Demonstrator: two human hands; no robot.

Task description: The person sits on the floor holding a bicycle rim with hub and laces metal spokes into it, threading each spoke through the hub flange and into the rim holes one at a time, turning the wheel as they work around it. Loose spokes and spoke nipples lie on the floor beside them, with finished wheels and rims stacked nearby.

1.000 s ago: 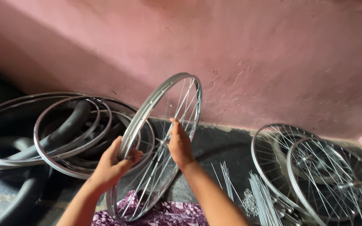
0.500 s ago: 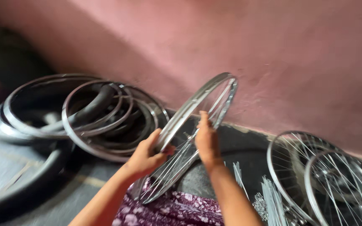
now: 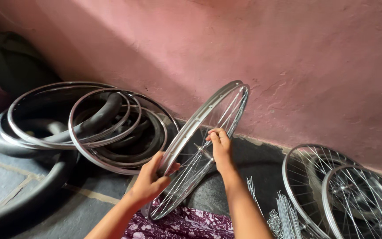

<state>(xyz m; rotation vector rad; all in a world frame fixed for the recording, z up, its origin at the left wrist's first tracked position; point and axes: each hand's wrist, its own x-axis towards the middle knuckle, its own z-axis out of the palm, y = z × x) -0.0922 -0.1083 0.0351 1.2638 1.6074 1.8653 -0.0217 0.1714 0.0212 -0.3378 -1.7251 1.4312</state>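
A silver spoked bicycle wheel [image 3: 208, 114] stands tilted on edge in front of me, resting on my lap over a purple flowered cloth [image 3: 186, 223]. My left hand [image 3: 151, 179] grips its rim on the near left side. My right hand [image 3: 221, 148] rests on the spokes beside the hub, fingers curled around them.
A pink wall [image 3: 244, 53] rises just behind. Bare silver rims [image 3: 105, 132] and black tyres [image 3: 32, 146] are piled at the left. Two spoked wheels [image 3: 350, 190] lean at the right, with loose spokes [image 3: 284, 212] on the dark floor beside them.
The view has swung left and back, so the wheel now sits further right in frame. Both hands keep their hold; the wheel leans a little more.
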